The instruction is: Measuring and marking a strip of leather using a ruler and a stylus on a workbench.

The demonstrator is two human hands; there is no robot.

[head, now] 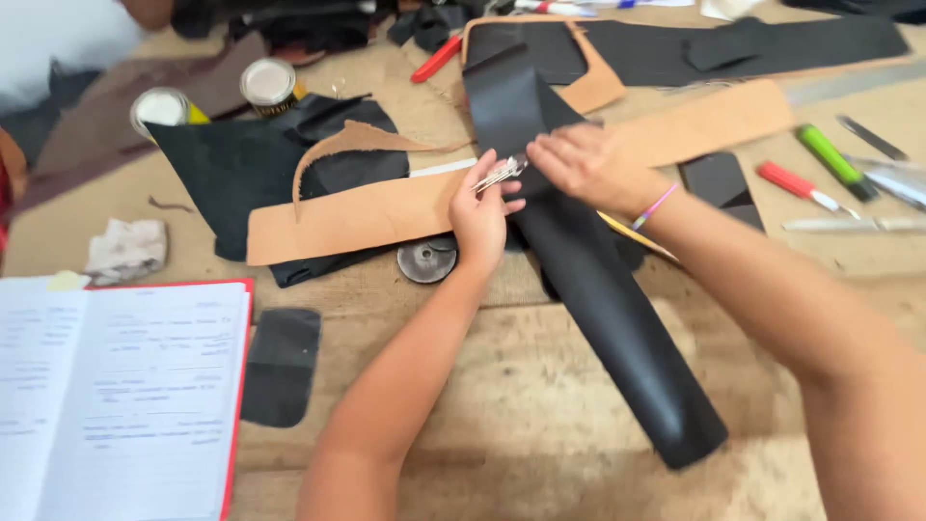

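Leather workshop, worn wooden bench (540, 405), black leather strip (588, 289), tan offcuts (347, 217), glue tins (268, 85), knives (805, 188), open ledger (116, 386)

arms: bare, no sleeves | right wrist: thin band (655, 206) (purple-pink)

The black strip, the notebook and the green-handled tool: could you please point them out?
Black strip (617, 328): head view, middle of its lower length.
Notebook (125, 386): head view, open right page.
Green-handled tool (828, 154): head view, green handle.

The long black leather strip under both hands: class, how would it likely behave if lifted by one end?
The black leather strip would probably droop, since its upper end already bends. It looks smooth and slightly shiny, so perhaps slippery. Lying flat and thin, it should not roll.
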